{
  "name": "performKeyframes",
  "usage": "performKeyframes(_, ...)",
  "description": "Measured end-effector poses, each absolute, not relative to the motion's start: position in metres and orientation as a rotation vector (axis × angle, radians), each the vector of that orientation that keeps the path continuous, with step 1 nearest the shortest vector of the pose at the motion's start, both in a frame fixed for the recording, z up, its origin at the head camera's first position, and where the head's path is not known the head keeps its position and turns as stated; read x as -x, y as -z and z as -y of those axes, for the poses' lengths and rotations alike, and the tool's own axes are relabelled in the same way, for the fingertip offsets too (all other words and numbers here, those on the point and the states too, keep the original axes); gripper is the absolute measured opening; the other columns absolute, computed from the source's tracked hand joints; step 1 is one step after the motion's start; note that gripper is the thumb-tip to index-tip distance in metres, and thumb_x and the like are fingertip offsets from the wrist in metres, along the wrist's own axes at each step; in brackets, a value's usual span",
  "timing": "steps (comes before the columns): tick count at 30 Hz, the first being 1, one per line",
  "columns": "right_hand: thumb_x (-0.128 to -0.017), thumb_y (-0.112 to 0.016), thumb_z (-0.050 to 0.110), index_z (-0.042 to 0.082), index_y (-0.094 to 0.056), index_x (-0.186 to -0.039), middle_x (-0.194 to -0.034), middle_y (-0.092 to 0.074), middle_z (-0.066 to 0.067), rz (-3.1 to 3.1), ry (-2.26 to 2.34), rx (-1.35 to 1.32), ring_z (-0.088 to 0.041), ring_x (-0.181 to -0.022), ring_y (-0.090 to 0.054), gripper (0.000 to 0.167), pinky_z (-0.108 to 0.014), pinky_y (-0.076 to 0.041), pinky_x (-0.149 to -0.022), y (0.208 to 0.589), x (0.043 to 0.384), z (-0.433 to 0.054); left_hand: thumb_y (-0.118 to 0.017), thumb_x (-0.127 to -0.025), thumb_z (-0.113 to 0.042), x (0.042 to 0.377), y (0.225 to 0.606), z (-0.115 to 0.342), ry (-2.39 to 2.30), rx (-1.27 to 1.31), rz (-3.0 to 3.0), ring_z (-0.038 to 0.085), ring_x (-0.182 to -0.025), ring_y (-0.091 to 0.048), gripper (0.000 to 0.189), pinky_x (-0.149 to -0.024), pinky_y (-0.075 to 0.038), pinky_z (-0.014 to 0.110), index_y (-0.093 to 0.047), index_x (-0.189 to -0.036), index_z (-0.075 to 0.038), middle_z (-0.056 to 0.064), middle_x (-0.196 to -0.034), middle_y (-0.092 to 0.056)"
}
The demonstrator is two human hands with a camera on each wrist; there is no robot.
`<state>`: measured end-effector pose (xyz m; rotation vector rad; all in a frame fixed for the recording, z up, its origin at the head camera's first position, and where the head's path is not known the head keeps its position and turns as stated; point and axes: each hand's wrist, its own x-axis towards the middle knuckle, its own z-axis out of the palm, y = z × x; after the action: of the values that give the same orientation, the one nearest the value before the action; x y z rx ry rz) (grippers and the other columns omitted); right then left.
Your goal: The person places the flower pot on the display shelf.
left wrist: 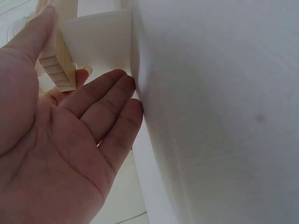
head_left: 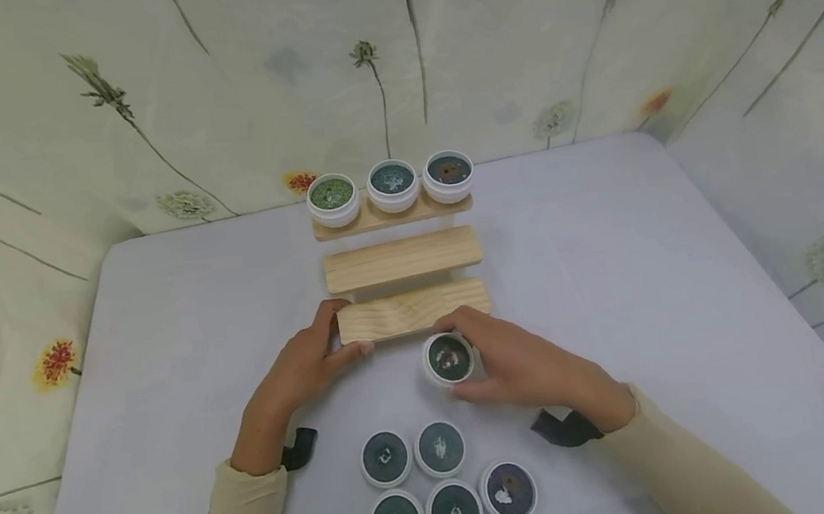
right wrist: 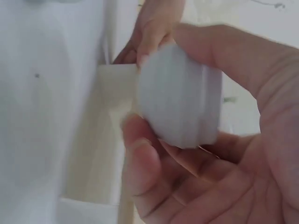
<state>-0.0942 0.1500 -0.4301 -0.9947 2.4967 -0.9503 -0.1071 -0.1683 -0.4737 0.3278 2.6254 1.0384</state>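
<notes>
A tiered stand with pale wooden planks and white supports stands on the table. My left hand grips the left end of its front plank. In the left wrist view the thumb lies along the plank's end, one finger is behind it, and the other fingers extend below beside a white support. My right hand holds a small round white pot with a dark green, speckled top. Thumb and fingers wrap its sides, in front of the front plank. The right wrist view shows its ridged white side.
Three similar pots stand on the back plank, among them a bright green one. The middle plank is bare. Several more pots, including a purplish one, sit near the table's front edge. A flower-patterned curtain hangs behind the table.
</notes>
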Motion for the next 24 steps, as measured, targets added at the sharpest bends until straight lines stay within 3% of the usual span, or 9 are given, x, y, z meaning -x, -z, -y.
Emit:
performKeyframes(9, -0.086, -0.089, 0.028, 0.013, -0.053, -0.141, -0.129, -0.059, 0.001, -2.626, 1.115, 0.982, -0.013, -0.112, -0.057, 0.067, -0.04, -0.049, -0.099, 0.42, 0.122, -0.129, -0.071, -0.099, -0.049, 0.107, 0.479, 0.168, -1.038, -0.325, -2.628, 0.035, -0.109, -0.065, 0.068, -0.095, -0.048, 0.057, -0.034, -0.151, -0.024, 0.022, -0.135, -0.064)
performKeyframes(15, -0.087, -0.088, 0.022, 0.009, -0.053, -0.146, -0.133, -0.054, -0.007, -2.696, 1.162, 0.993, -0.02, -0.116, -0.056, 0.07, -0.042, -0.047, -0.101, 0.418, 0.139, -0.117, -0.072, -0.097, -0.049, 0.106, 0.481, 0.169, -1.043, -0.33, -2.645, 0.032, -0.104, -0.065, 0.069, -0.093, -0.049, 0.055, -0.035, -0.15, -0.025, 0.02, -0.131, -0.066)
performKeyframes(19, -0.088, -0.087, 0.025, 0.008, -0.05, -0.148, -0.134, -0.051, -0.008, -2.714, 1.144, 0.929, -0.022, -0.123, -0.054, 0.073, -0.043, -0.045, -0.107, 0.416, 0.144, -0.109, -0.072, -0.097, -0.049, 0.107, 0.479, 0.17, -1.046, -0.348, -2.649, 0.032, -0.106, -0.065, 0.068, -0.093, -0.049, 0.056, -0.035, -0.149, -0.024, 0.019, -0.132, -0.066)
performKeyframes(24, -0.088, -0.087, 0.026, 0.006, -0.048, -0.148, -0.135, -0.054, -0.009, -2.718, 1.136, 0.899, -0.021, -0.121, -0.054, 0.074, -0.043, -0.046, -0.105, 0.414, 0.146, -0.102, -0.072, -0.098, -0.049, 0.108, 0.478, 0.169, -1.054, -0.364, -2.648, 0.034, -0.111, -0.065, 0.068, -0.095, -0.049, 0.057, -0.036, -0.15, -0.023, 0.02, -0.134, -0.065)
